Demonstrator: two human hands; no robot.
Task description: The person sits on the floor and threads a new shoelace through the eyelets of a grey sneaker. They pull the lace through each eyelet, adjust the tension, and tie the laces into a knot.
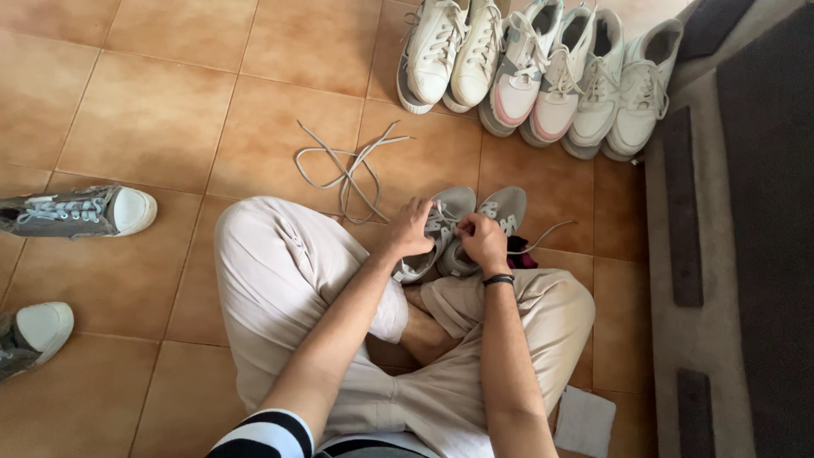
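Note:
Two grey sneakers lie side by side on the tile floor in front of my crossed legs. My left hand [411,227] grips the left grey sneaker [445,216] at its laces. My right hand [483,240], with a black band on its wrist, pinches a lace over the tongue between the left sneaker and the right grey sneaker [504,208]. A lace end [551,231] trails off to the right of that shoe.
A loose grey shoelace [348,165] lies tangled on the tiles beyond my knee. Several white sneakers [543,72] stand in a row at the top. A grey sneaker [80,210] and another shoe's toe [38,331] lie at left. A dark carpeted step [746,212] runs along the right.

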